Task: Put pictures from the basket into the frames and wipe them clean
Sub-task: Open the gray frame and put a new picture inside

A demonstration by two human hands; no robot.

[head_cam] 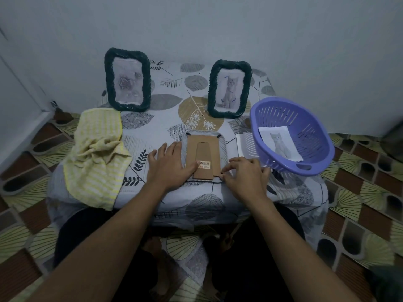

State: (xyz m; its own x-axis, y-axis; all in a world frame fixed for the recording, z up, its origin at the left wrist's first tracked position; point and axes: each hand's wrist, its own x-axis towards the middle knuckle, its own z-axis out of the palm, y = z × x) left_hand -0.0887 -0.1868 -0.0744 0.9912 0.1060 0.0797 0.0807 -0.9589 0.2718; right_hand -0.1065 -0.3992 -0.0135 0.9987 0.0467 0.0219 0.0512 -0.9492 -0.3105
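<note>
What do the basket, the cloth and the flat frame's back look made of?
Basket: smooth purple moulded plastic, slotted walls. Cloth: soft woven fabric, striped yellow-white, crumpled in folds. Frame back: matt brown cardboard or thin fibreboard, hard to tell which; barcode sticker on it.

We pressed our left hand flat on the face-down frame, and our right hand pinched its near right corner. Far back stood the rose frame and the cat frame; a yellow cloth lay left, the purple basket right held a cat picture
</note>
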